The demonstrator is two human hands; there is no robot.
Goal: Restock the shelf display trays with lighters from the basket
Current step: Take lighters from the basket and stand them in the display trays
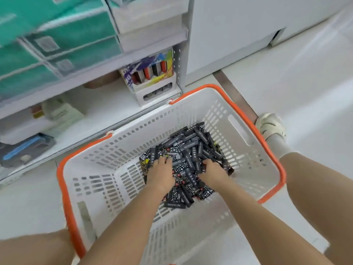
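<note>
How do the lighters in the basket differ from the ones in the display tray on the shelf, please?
The lighters in the basket lie loose in a jumbled heap, while the lighters in the display tray stand upright in a row. The basket ones are black with white patterns; the tray ones show red and dark bodies. Both hands, left hand and right hand, are in the heap; the tray ones are untouched.

The basket (99, 190) is perforated white plastic (orange-rimmed), on a glossy floor (305, 88).

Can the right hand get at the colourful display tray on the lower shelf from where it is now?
Probably yes. The right hand lies among lighters in the basket; the display tray is just beyond the rim, nothing between.
</note>
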